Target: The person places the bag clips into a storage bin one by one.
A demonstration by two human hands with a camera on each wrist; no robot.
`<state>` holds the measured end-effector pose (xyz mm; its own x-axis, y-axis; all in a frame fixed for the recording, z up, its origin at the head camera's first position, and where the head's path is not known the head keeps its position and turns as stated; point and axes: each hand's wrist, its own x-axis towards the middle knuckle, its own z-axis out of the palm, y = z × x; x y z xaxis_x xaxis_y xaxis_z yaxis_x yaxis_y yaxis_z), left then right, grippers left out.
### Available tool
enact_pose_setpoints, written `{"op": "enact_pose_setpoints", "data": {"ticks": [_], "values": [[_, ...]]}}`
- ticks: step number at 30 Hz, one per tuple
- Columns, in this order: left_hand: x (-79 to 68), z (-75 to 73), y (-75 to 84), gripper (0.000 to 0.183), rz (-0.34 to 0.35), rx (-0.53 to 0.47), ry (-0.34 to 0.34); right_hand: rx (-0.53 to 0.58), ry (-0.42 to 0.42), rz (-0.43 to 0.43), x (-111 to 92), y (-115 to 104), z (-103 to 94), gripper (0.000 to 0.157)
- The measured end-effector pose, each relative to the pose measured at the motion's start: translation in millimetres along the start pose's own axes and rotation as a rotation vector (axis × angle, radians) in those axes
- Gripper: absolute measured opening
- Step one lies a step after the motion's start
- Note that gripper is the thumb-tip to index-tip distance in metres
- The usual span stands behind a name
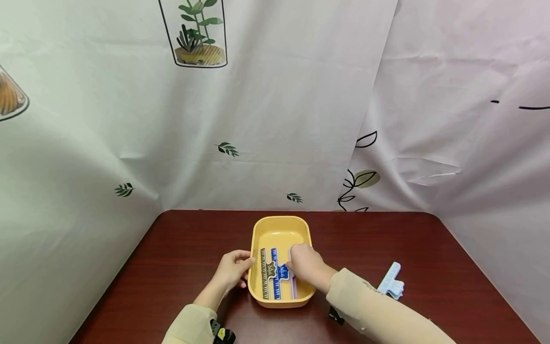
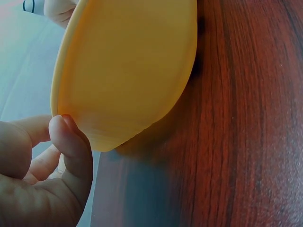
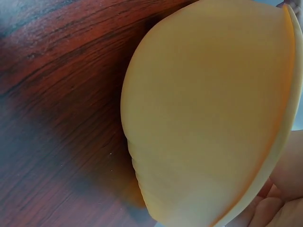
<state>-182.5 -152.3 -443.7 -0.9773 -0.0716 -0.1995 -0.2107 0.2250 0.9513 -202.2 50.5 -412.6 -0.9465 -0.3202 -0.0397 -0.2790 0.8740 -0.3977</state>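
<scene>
A yellow tray stands on the table. My left hand pinches its left rim, and the left wrist view shows thumb and finger at that rim. Inside lie an olive ruler-marked clip and a blue ruler-marked clip, side by side, each with a shaped tab on its right. My right hand reaches over the right rim with curled fingers and holds a pale purple clip. Its middle and my fingertips are hidden. In the right wrist view the tray's outer wall covers the fingertips.
A light blue clip lies on the dark red wooden table, right of the tray and close to my right sleeve. A white printed cloth hangs behind the table and at both sides.
</scene>
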Motion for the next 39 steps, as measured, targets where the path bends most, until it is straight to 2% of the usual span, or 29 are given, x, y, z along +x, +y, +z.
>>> {"op": "enact_pose_setpoints", "data": {"ticks": [10, 26, 39], "values": [[0.4, -1.5, -1.4, 0.032, 0.002, 0.016, -0.01, -0.023, -0.006, -0.009, -0.4, -2.6, 0.3, 0.019], [-0.3, -1.2, -1.7, 0.032, 0.012, 0.006, -0.008, -0.136, 0.027, -0.001, -0.5, -8.1, 0.8, 0.015], [-1.0, -0.8, -0.4, 0.032, 0.008, 0.009, 0.0, -0.162, 0.046, -0.006, -3.0, -8.2, -0.4, 0.016]]}}
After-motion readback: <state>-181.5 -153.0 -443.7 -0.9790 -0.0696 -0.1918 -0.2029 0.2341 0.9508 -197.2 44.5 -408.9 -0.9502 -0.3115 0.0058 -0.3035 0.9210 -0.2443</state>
